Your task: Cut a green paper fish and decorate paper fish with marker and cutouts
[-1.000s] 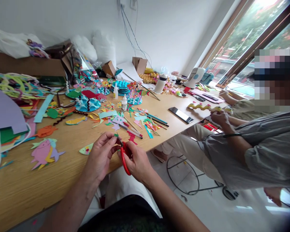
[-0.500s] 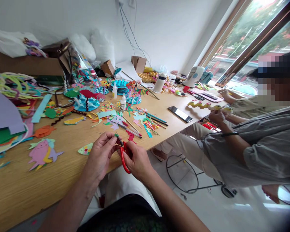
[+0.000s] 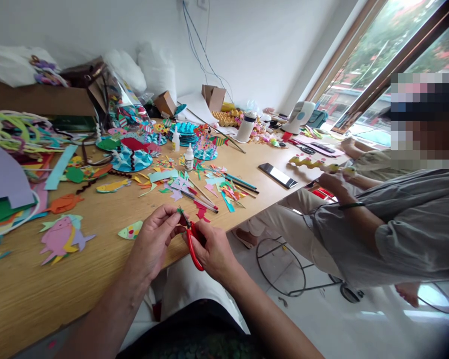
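Note:
My right hand [image 3: 214, 247] is closed around the red handles of a pair of scissors [image 3: 195, 254]. Their blades point up and left to the fingertips of my left hand [image 3: 155, 238]. That hand pinches a small piece of green paper [image 3: 180, 211], mostly hidden by my fingers, right at the blade tips. Both hands are over the table's front edge, above my lap. On the table beside my left hand lies a pale green paper fish [image 3: 130, 230]. Farther left is a stack of cut paper fish [image 3: 64, 236], the top one pink.
Paper scraps [image 3: 172, 182], pens [image 3: 205, 199] and glue bottles [image 3: 189, 158] lie beyond my hands. Blue wave-patterned paper pieces [image 3: 130, 160] stand behind. A phone [image 3: 278, 175] rests near the right edge. A co-worker [image 3: 407, 224] sits at right holding a yellow bumpy strip [image 3: 314, 163].
The view has shifted slightly, so the table things appear a little farther left. My hands keep nearly the same pose at the green paper. The co-worker's hands have moved slightly.

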A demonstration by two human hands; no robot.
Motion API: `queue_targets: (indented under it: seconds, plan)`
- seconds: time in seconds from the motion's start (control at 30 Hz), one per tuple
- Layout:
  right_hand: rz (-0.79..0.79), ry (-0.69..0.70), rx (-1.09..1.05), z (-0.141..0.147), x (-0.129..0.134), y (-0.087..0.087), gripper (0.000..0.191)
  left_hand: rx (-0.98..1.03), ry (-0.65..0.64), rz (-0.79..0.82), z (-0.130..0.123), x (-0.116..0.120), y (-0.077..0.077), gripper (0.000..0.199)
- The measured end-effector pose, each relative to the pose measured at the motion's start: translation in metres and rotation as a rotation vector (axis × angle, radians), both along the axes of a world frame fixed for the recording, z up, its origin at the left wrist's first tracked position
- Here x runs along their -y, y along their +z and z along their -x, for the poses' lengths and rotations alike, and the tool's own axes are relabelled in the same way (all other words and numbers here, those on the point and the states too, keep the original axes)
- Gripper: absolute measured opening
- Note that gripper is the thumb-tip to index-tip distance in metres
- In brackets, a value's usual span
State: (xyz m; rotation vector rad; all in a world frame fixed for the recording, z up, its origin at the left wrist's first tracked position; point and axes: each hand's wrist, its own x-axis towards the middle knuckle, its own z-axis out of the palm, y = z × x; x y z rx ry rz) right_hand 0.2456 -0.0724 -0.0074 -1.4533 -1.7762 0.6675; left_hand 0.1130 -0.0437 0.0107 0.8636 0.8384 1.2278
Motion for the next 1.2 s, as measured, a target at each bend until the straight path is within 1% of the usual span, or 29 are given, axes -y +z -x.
queue_targets:
  seconds: [0.37, 0.83, 1.2]
  plan:
    - [0.024, 0.008, -0.009, -0.0042, 0.0013, -0.0052, 0.028, -0.029, -0.004, -0.003, 0.0022, -0.0012, -0.0038, 0.023]
    - [0.082, 0.012, -0.017, -0.0056, 0.0039, -0.0019, 0.031, -0.038, 0.035, 0.05, 0.0055, -0.0026, -0.0049, 0.033]
    - [0.097, 0.03, 0.023, -0.0091, 0.0044, 0.0002, 0.033, -0.053, 0.06, 0.052, 0.006, -0.0046, -0.0044, 0.034]
